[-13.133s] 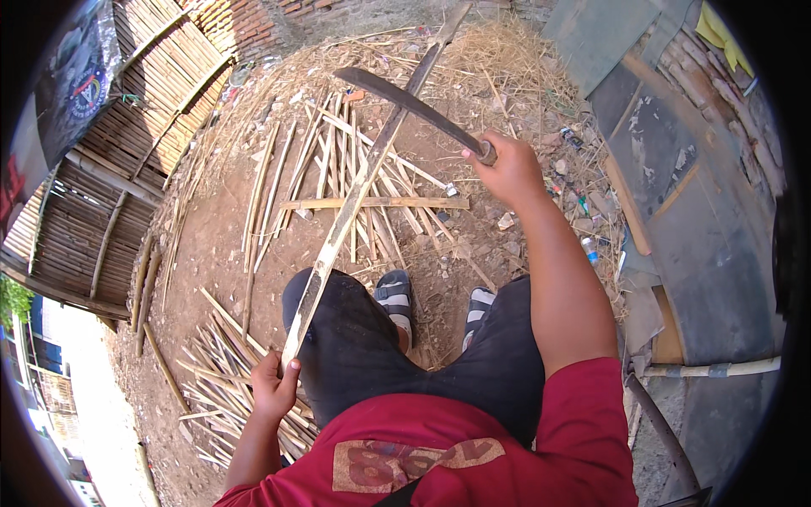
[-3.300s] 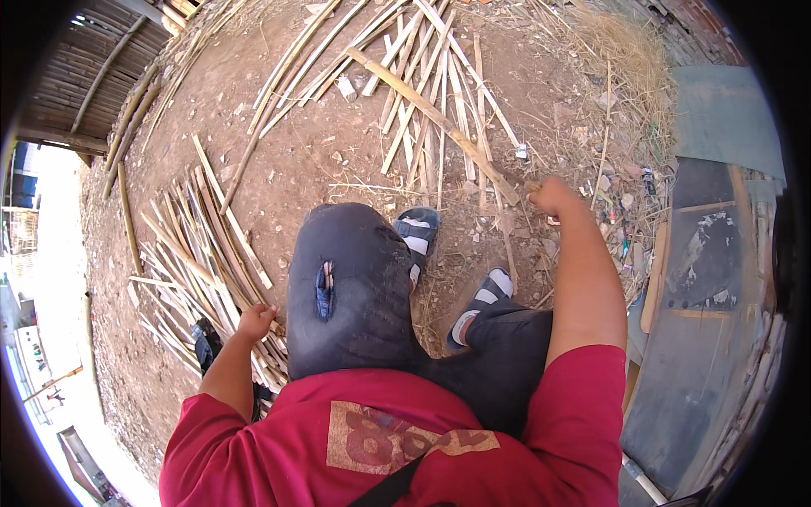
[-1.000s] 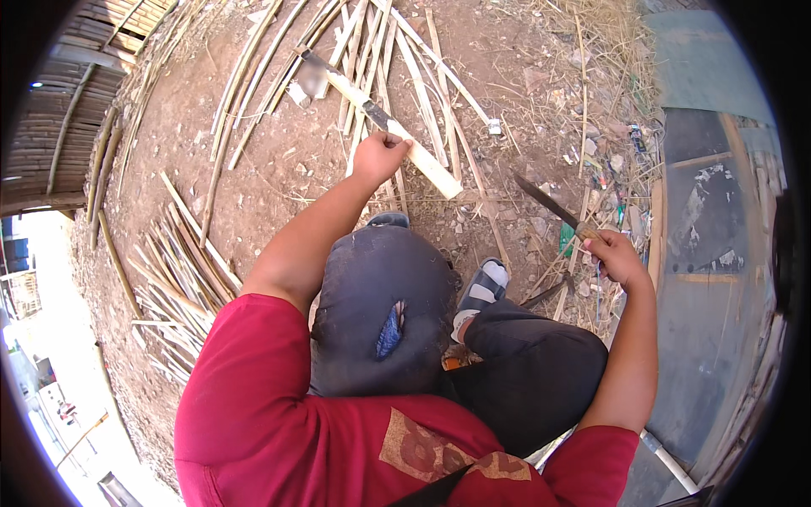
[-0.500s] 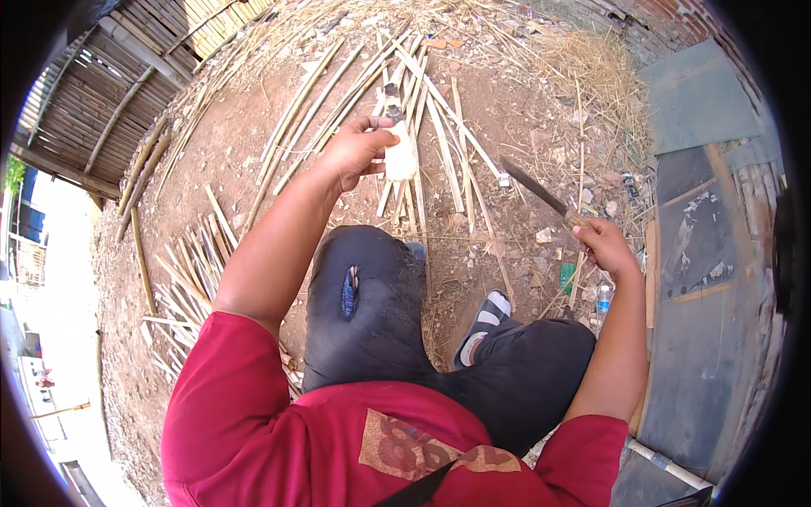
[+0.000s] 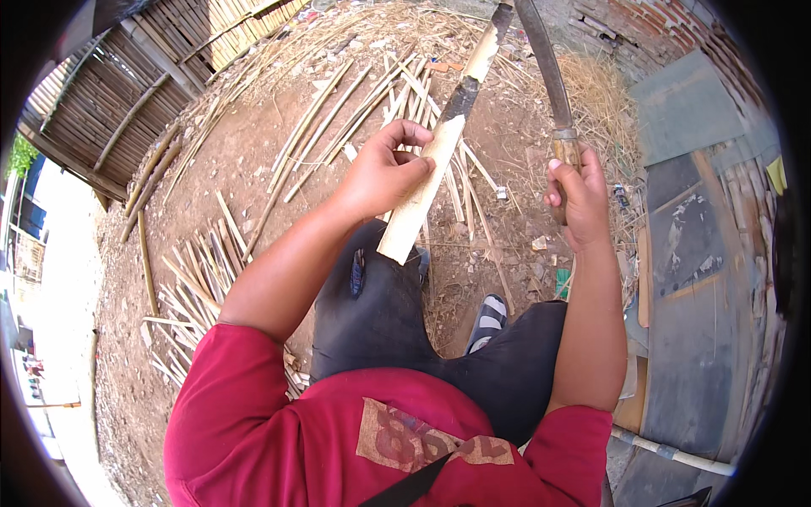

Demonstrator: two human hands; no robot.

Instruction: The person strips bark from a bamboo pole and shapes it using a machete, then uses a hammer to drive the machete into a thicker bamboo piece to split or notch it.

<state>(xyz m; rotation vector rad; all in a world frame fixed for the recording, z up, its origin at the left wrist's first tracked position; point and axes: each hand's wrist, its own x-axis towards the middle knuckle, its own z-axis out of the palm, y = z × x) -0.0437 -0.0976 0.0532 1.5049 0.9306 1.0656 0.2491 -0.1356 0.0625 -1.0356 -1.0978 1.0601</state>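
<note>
Between the thumb and fingers of my left hand (image 5: 393,169) is a long split bamboo strip (image 5: 411,218). It slants up and away to the right, its pale inner face showing, with dark patches along its far half. Its near end hangs above my left knee. My right hand (image 5: 581,193) is closed around the wooden handle of a machete (image 5: 546,72). The long dark blade points up and away, beside the strip's far end and apart from my left hand.
Long bamboo strips (image 5: 312,114) lie fanned over the dirt ahead. A heap of shorter split pieces (image 5: 190,291) is at my left. Dry straw (image 5: 596,97) is at the far right, near dark sheets (image 5: 697,245). A bamboo-slat wall (image 5: 110,101) stands far left.
The bamboo strip has swung from pointing away from me to a raised slant, its length now in view. My right hand has lifted the machete, its blade now pointing upward.
</note>
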